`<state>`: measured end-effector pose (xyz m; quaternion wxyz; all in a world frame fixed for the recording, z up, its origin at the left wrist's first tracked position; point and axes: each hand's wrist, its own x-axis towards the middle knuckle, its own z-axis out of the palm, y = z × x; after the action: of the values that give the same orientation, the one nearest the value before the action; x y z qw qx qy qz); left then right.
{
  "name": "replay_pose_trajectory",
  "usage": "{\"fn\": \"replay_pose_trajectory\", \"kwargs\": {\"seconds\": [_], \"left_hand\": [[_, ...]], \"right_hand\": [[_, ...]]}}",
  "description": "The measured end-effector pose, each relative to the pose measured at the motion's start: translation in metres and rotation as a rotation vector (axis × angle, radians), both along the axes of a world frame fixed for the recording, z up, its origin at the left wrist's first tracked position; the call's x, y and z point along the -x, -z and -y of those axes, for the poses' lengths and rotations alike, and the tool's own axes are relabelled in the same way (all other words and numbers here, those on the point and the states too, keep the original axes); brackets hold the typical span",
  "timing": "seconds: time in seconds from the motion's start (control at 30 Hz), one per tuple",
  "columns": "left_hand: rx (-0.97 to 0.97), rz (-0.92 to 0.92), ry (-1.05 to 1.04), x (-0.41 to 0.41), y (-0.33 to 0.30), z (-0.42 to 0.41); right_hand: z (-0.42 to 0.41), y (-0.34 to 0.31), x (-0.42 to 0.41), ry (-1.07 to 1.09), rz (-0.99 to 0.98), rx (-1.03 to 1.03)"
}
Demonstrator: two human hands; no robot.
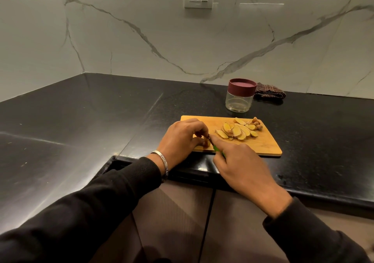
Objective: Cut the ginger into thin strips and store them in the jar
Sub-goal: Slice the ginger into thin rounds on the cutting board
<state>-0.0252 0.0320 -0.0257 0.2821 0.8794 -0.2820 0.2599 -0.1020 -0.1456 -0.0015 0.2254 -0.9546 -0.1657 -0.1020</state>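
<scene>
At the frame's centre the left hand (pixel 183 139) pinches a ginger piece (pixel 205 143) steady on the board (pixel 263 145), so the right hand (pixel 242 167), closed round the knife (pixel 216 149), can slice.

Knife (pixel 217 150): only a sliver of green handle shows under the right hand (pixel 240 165); blade mostly hidden between the fingers. Ginger piece (pixel 205 143) under the left hand (pixel 182 139) mostly covered, shape unclear. Cloth (pixel 270 92) partly behind the jar (pixel 239 96). Bracelet (pixel 163 161) lettering too small to read. Both sleeves cut off by the near edge.
</scene>
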Motion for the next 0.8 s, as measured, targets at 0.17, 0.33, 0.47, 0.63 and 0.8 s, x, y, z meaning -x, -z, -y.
{"fn": "replay_pose_trajectory", "kwargs": {"seconds": [0.17,0.33,0.47,0.63,0.8], "left_hand": [[0.019,0.072,-0.030,0.002,0.001,-0.003],[-0.038,0.101,0.021,0.003,0.002,0.001],[-0.078,0.118,0.043,0.002,0.002,0.002],[-0.156,0.178,0.091,-0.002,-0.001,-0.003],[-0.224,0.203,0.155,-0.009,-0.001,-0.007]], "right_hand": [[-0.005,0.000,0.005,0.032,0.073,0.099],[-0.001,0.003,0.003,0.077,0.089,0.158],[0.004,0.006,0.001,0.051,0.039,0.057],[0.003,0.002,0.002,0.012,0.030,0.040],[0.005,0.000,0.000,-0.003,0.023,0.052]]}}
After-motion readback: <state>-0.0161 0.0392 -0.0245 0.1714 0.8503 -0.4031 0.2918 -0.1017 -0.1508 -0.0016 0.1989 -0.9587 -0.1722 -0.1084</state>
